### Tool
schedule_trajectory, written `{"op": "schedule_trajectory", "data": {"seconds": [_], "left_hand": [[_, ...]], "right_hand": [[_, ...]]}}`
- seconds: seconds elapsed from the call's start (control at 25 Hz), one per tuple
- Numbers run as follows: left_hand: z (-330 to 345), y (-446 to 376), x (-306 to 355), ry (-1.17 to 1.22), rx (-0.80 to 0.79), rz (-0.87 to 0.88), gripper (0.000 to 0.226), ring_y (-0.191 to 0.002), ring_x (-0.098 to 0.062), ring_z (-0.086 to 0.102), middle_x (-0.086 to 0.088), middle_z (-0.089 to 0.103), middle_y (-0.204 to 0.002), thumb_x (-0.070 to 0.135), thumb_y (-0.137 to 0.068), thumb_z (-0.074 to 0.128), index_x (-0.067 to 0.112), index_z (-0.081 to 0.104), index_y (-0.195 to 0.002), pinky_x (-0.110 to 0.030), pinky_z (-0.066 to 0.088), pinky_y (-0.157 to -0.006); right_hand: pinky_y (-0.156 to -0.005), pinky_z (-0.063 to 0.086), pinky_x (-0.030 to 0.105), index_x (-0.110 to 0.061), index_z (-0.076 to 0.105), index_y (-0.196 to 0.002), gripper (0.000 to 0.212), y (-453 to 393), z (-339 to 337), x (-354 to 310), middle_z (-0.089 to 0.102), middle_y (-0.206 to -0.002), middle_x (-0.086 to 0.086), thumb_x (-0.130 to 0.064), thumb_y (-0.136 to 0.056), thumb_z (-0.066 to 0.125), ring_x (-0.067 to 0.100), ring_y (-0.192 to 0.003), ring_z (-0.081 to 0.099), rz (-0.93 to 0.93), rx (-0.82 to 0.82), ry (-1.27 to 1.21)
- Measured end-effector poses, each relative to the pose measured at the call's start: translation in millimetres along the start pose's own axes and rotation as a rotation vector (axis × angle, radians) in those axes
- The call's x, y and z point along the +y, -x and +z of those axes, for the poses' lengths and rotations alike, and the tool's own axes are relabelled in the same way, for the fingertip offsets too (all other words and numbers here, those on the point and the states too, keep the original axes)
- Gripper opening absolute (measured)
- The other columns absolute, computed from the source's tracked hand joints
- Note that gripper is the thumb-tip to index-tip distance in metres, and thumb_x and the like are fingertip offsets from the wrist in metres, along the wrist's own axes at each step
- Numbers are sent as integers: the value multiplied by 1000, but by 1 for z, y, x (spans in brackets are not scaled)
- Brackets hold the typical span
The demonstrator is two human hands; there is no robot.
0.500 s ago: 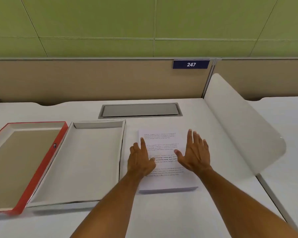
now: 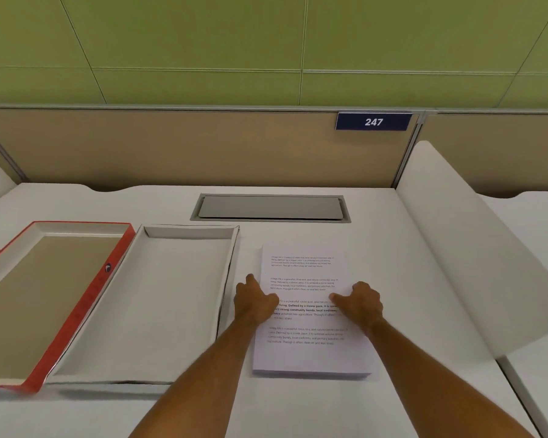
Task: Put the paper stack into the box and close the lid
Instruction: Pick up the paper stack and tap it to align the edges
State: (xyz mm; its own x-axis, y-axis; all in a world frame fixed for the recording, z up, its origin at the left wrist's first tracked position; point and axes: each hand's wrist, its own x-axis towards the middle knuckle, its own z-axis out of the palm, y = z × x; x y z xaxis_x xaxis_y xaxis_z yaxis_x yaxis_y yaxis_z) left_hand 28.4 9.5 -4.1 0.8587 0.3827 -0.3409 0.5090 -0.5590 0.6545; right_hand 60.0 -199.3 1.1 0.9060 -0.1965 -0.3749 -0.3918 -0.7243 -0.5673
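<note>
A white paper stack (image 2: 307, 355) with printed text lies flat on the white desk, right of centre. My left hand (image 2: 255, 300) sits at the stack's left edge, fingers curled down over that side and thumb on top. At the right edge, my right hand (image 2: 359, 301) is placed the same way. Left of the stack lies the open white box (image 2: 159, 311), a shallow tray with nothing in it. Its red-edged lid (image 2: 86, 308) lies upturned at the far left, touching the box.
A grey cable hatch (image 2: 271, 207) is set into the desk behind the stack. A curved white divider (image 2: 475, 267) rises at the desk's right edge. A beige partition (image 2: 203, 147) with a "247" sign (image 2: 374, 121) closes the back.
Both hands have dropped from hovering with spread fingers over the page to the stack's left and right edges, fingers now curled around its sides. The stack still lies on the desk.
</note>
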Motion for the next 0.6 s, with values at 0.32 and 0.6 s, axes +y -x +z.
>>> {"op": "schedule_trajectory", "data": {"seconds": [0.32,0.6], "left_hand": [[-11,-28,3,201,-68,-207,44,-90,-27,70,-13,73,-104,34,-79,68,2,65,-109,-33,58,-72],[-7,-28,8,180,-70,-172,26,-83,-24,68,-8,70,-95,30,-88,63,6,64,-95,-31,57,-66]], "right_hand": [[-74,62,50,-3,58,-113,72,-46,-7,9,70,-106,16,-41,-57,84,34,-87,72,169,-227,-434],[-73,63,46,-8,66,-106,60,-50,-8,6,75,-98,12,-43,-60,82,31,-81,74,113,-208,-388]]}}
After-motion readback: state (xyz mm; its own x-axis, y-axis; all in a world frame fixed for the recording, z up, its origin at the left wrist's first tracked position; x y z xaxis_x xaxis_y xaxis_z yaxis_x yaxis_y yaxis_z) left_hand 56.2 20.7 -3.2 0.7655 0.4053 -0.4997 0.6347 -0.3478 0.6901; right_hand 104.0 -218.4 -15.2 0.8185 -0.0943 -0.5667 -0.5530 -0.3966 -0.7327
